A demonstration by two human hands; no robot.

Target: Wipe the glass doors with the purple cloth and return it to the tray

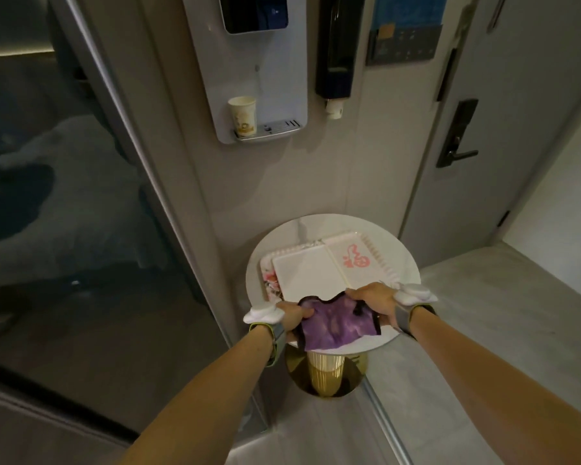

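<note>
Purple cloth (339, 325): we hold it by both ends, spread out just above the near edge of the round white worktop (404, 260), its near hem hanging past that edge.
Left grip (294, 317): our fingers are curled shut around the cloth's left end, at the worktop's near-left rim.
Right grip (376, 302): our fingers are pinched closed on the cloth's right end, over the worktop's near-right part.
Tray (307, 273): white, lying flat on the worktop, just beyond the cloth; a second tray with a red character (356, 260) lies touching it on the right.
Glass door (47, 213): dark pane, left of the worktop and well apart from the cloth.
Gold pedestal (326, 374): directly under the worktop.
Water dispenser (259, 68): on the wall above the worktop, with a paper cup (243, 115) standing on its ledge.
Door handle (458, 135): black, on the door up and right of the worktop.
</note>
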